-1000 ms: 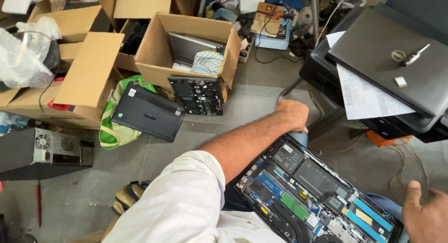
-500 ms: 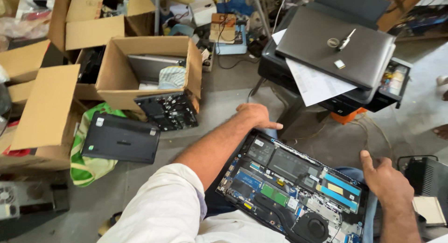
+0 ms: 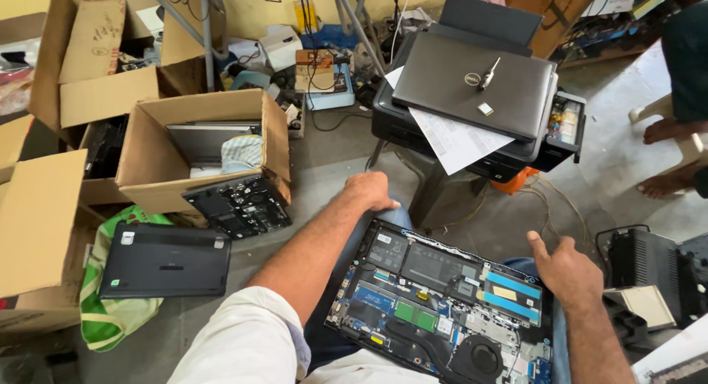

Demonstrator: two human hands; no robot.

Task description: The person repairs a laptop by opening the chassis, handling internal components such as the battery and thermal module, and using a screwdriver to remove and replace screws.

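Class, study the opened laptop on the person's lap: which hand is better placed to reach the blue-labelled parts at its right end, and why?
The right hand, probably. It hovers open beside the blue-labelled parts of the opened laptop. The left hand rests at the far left corner, farther away.

– How is the light looking?

– Even daylight is filling the room, and it is getting brightest at the upper right, where the pale floor (image 3: 649,74) is nearly washing out.

– Any shadows?

– Soft ones only. The cardboard box (image 3: 158,159) is throwing a faint shade inside itself, and the closed laptop (image 3: 472,92) is catching a dull sheen.

– Is anything blurring?

– The opened laptop (image 3: 442,303) is staying crisp. The white sleeve (image 3: 236,347) at the bottom is going slightly soft, and the straight lines near the edges are bending outward from the wide lens.
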